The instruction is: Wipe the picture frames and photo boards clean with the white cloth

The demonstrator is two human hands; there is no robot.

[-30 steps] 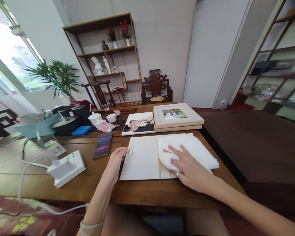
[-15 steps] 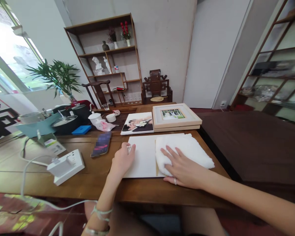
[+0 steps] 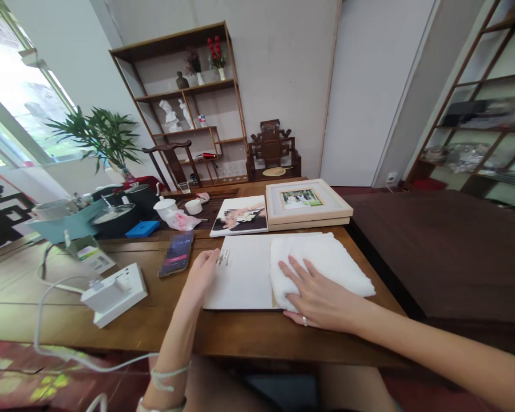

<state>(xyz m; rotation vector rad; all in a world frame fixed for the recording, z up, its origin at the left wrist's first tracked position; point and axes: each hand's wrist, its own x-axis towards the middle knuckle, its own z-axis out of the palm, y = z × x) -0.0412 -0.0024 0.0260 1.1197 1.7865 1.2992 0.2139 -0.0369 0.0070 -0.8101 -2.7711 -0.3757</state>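
Note:
An open book (image 3: 244,280) with white pages lies near the table's front edge, small dark print showing at the upper left of its left page. My left hand (image 3: 203,274) is at that page's left edge, fingers bent together; whether they pinch the page is hidden. Over the right side of the book lies a folded white towel (image 3: 343,266). My right hand (image 3: 320,294) rests on the towel with its fingers spread, a ring on one finger.
Behind the book are a photo panel (image 3: 240,216) and stacked wooden frames (image 3: 306,203). To the left lie a phone (image 3: 177,254), a white power strip (image 3: 120,294) with cables, a blue box (image 3: 142,229) and pots.
My left hand has moved left to the page's edge, and print on the left page has come into view. My right hand stays on the towel with hardly any shift.

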